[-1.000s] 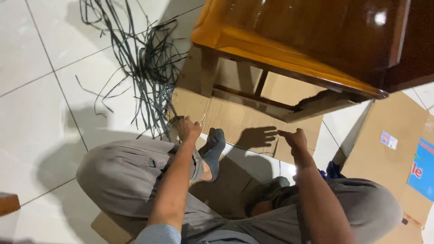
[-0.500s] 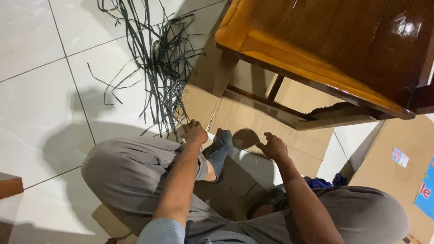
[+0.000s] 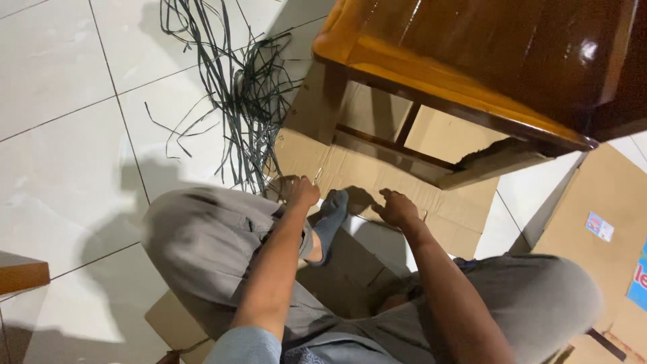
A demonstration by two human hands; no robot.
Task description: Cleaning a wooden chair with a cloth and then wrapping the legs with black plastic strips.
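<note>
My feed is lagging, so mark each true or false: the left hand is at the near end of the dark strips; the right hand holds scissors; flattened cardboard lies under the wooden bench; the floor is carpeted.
1. The left hand is at the near end of the dark strips: true.
2. The right hand holds scissors: false, none show in it.
3. Flattened cardboard lies under the wooden bench: true.
4. The floor is carpeted: false, pale tiles.

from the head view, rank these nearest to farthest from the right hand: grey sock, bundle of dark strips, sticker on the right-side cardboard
From the right hand:
1. Grey sock, just to its left, on the foot.
2. Bundle of dark strips, up and left on the white tiles.
3. Sticker on the right-side cardboard, far right.
</note>
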